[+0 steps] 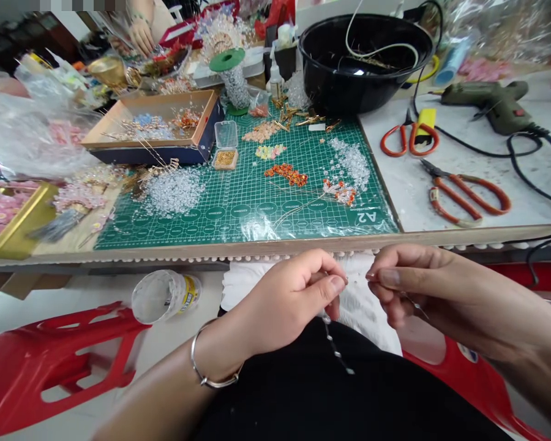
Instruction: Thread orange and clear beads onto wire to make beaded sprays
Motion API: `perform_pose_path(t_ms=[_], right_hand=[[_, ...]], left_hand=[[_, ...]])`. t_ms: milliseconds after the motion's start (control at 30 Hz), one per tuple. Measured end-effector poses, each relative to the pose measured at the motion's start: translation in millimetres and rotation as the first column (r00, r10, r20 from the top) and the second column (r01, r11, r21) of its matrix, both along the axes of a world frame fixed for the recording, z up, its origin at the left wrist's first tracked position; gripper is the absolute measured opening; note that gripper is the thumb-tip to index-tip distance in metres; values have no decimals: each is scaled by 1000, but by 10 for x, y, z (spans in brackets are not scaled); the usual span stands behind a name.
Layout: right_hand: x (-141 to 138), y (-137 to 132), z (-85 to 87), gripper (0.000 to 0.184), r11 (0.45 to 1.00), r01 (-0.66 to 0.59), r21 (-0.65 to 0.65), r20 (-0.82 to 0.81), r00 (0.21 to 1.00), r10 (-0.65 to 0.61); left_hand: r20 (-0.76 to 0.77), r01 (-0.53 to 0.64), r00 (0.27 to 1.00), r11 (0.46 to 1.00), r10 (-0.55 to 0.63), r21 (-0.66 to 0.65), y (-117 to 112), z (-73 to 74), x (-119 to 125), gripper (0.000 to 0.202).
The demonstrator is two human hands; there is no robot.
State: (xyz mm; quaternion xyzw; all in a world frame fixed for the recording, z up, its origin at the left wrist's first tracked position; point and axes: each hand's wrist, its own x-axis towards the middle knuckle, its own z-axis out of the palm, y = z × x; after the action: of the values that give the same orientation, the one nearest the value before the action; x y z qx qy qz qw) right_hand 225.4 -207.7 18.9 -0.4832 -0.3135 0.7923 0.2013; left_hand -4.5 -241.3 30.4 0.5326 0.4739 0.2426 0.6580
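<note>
Above my lap, in front of the table edge, both hands are raised with a small gap between their fingertips. My left hand [298, 300] is closed in a pinch, and a thin strand of small clear beads [334, 350] hangs below its fingers. My right hand [417, 278] also pinches with thumb and forefinger; a tiny coppery bit shows at the tips. Behind its fingers runs a fine beaded wire [416, 303]. Whether the two strands are joined is hidden. On the green cutting mat [211, 214] beyond lies an orange-and-clear beaded spray [340, 192] with long wire stems.
Loose clear beads [174, 190], orange beads [287, 174] and a bead box [225, 158] lie on the mat. Pliers [463, 190], scissors [408, 139], a glue gun [491, 101] and a black basin [367, 67] stand right. Another person's hand [141, 37] is at the back left.
</note>
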Motion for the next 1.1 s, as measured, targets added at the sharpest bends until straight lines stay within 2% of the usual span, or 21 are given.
perform_pose_path(t_ms=[100, 167, 300, 367, 467, 667, 767, 867, 967, 1100], right_hand=[[-11, 4, -5, 29, 1000, 5, 4, 8, 1000, -5], [-19, 4, -2, 28, 1000, -5, 12, 0, 1000, 5], [-33, 3, 0, 27, 999, -30, 32, -17, 999, 31], [-30, 3, -7, 26, 999, -25, 29, -11, 1000, 26], [-18, 3, -16, 25, 1000, -15, 26, 1, 1000, 15], [-44, -1, 11, 25, 998, 6, 56, 23, 1000, -7], [-68, -4, 25, 28, 996, 23, 92, 25, 999, -25], [-78, -2, 29, 25, 995, 28, 98, 1, 1000, -28], [-83, -1, 34, 24, 997, 22, 78, -23, 1000, -20], [-102, -13, 58, 25, 998, 11, 65, -23, 1000, -10]], left_hand=[[64, -9, 998, 998, 13, -56, -10, -12, 7, 14], [146, -9, 989, 990, 30, -138, 2, -26, 19, 12], [300, 18, 950, 940, 90, -342, 38, -55, 53, 12], [311, 27, 945, 924, 100, -380, 42, -68, 63, 12], [247, -27, 962, 944, 114, -328, 24, -87, 60, 11], [87, -80, 992, 993, 87, -82, -37, -71, 25, 11], [-18, -87, 996, 995, 87, 46, -59, -34, 14, 13], [-49, -87, 994, 985, 95, 151, -71, -18, 7, 14], [-48, -83, 994, 979, 94, 185, -67, -30, -2, 13], [14, -94, 996, 989, 93, 114, -40, -60, -29, 16]])
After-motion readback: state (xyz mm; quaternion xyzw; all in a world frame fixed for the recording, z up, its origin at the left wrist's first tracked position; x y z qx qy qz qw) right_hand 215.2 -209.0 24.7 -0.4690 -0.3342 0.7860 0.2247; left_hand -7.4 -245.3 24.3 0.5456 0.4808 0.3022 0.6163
